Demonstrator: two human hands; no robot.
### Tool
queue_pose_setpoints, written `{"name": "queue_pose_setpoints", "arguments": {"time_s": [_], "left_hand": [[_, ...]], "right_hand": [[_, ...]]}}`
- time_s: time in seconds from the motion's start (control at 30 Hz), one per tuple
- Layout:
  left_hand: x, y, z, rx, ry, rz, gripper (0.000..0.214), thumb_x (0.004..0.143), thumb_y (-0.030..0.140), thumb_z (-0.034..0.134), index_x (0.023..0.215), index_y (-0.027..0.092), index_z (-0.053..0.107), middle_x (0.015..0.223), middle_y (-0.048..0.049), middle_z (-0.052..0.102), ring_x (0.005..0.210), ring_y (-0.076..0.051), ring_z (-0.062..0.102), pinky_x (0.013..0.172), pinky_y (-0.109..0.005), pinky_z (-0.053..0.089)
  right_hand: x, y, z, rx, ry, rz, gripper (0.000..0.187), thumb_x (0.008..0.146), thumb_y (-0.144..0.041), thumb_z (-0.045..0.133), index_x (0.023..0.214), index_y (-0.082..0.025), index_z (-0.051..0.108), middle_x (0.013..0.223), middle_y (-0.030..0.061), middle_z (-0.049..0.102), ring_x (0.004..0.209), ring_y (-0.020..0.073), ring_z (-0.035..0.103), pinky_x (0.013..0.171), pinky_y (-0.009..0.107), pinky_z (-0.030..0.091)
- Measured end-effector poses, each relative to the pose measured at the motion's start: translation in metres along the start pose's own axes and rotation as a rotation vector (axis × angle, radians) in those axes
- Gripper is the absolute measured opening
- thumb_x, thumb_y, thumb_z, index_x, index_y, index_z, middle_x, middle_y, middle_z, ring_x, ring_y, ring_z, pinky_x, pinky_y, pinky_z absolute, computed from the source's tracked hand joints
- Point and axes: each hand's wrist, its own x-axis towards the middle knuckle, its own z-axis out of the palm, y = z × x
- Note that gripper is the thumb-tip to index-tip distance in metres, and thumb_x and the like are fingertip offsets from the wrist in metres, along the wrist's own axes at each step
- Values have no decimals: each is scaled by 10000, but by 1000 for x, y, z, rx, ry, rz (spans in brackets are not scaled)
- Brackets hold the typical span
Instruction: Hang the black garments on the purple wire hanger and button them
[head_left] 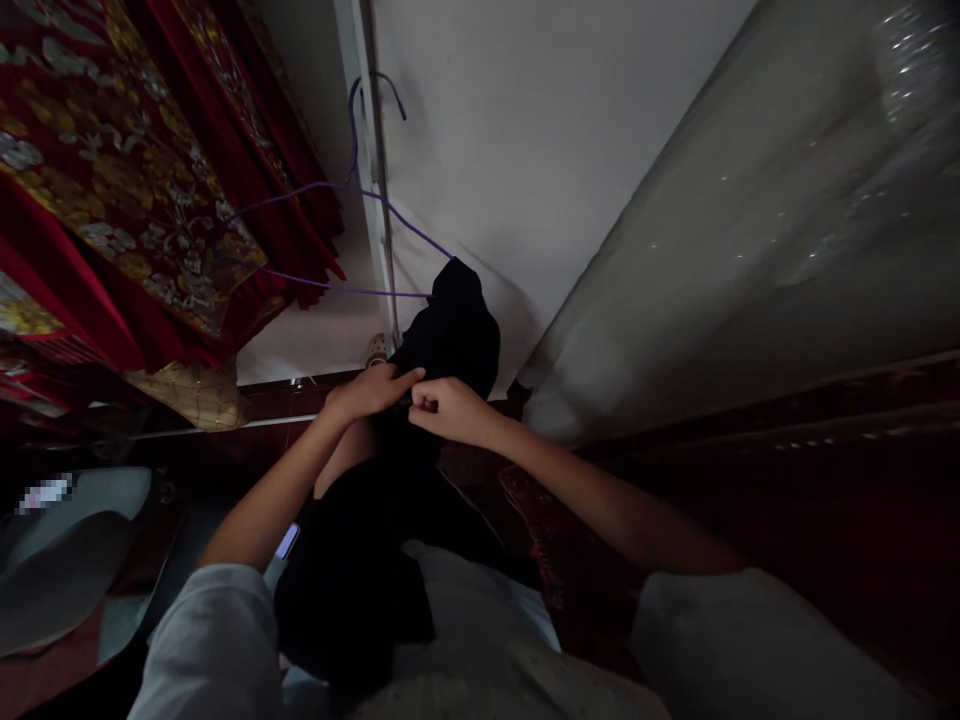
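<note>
A black garment (457, 330) hangs in front of me from one arm of a purple wire hanger (412, 225). The hanger's hook sits over a pale upright edge. My left hand (375, 390) is on the garment's near side, its index finger reaching toward the right and its other fingertips hidden; it appears to grip the fabric. Close beside it, my right hand (454, 412) is closed, thumb and fingers pinched at the dark cloth. Whatever small part lies between the fingertips is too dark to make out. More black cloth (360, 560) lies over my lap.
Red embroidered cloth (172, 200) hangs at the upper left. A large plastic-wrapped panel (712, 250) leans along the right. A lit phone (287, 541) is by my left forearm, and a pale chair (67, 560) stands at the lower left. A beige perforated shoe (376, 349) shows behind the garment.
</note>
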Motion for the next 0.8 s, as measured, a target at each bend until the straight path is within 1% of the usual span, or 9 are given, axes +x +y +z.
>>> {"name": "queue_pose_setpoints", "arguments": {"time_s": [0.03, 0.07, 0.1, 0.2, 0.3, 0.4, 0.5, 0.63, 0.8], "left_hand": [[3, -4, -2, 10, -96, -52, 336, 796, 442, 822, 642, 174, 690, 571, -20, 589, 549, -146, 523, 540, -266, 364], [6, -8, -3, 19, -167, -58, 381, 820, 469, 792, 613, 175, 669, 574, -14, 582, 543, -132, 511, 525, -255, 347], [9, -11, -3, 6, -191, -29, 394, 832, 477, 778, 609, 176, 656, 589, -3, 576, 551, -117, 504, 525, -243, 342], [11, -11, 0, -174, -47, 53, 387, 826, 433, 791, 605, 168, 616, 598, 24, 545, 563, -84, 487, 547, -215, 356], [10, -2, 6, -373, 34, -2, 335, 852, 395, 769, 662, 154, 633, 645, 4, 599, 574, -82, 534, 572, -213, 399], [10, 8, 10, -533, 54, -50, 319, 869, 384, 758, 695, 157, 616, 664, -1, 609, 569, -87, 556, 564, -219, 418], [9, 12, 9, -571, 61, -74, 338, 865, 393, 769, 693, 165, 590, 647, 4, 594, 553, -90, 551, 543, -224, 412], [5, 7, 0, -569, 87, -73, 341, 800, 410, 826, 722, 164, 603, 666, 0, 616, 578, -97, 576, 583, -229, 455], [-3, 4, -3, -613, 98, -46, 357, 764, 425, 854, 762, 168, 607, 699, 2, 650, 602, -100, 610, 609, -228, 483]], "right_hand": [[-1, 0, 2, 5, -5, -5, 193, 776, -155, 607, 621, -187, 496, 573, -33, 536, 548, 93, 458, 578, 253, 281], [-1, 0, 3, 5, -15, -8, 198, 777, -157, 607, 618, -187, 493, 572, -36, 530, 548, 92, 453, 579, 254, 277], [-1, 0, 4, 0, -25, -10, 197, 777, -160, 609, 619, -188, 495, 573, -37, 529, 549, 92, 452, 580, 255, 275], [-1, 1, 1, -17, -16, -1, 190, 783, -177, 607, 634, -190, 491, 581, -37, 531, 553, 94, 457, 583, 256, 276], [-1, -1, -9, 12, 7, -11, 196, 783, -193, 590, 628, -197, 469, 571, -40, 506, 545, 96, 436, 577, 259, 281], [-2, -6, -16, 69, 26, -54, 219, 781, -220, 570, 614, -205, 430, 558, -44, 463, 546, 97, 399, 567, 262, 274], [-3, -8, -16, 151, 50, -79, 223, 779, -254, 553, 616, -213, 406, 559, -45, 434, 556, 99, 381, 563, 261, 276], [-4, -1, -12, 286, 56, -55, 223, 764, -286, 556, 605, -214, 416, 559, -46, 423, 558, 98, 384, 550, 252, 278], [-1, 5, -13, 518, -30, 19, 253, 786, -334, 589, 609, -216, 450, 496, -58, 454, 470, 79, 387, 500, 240, 269]]}}
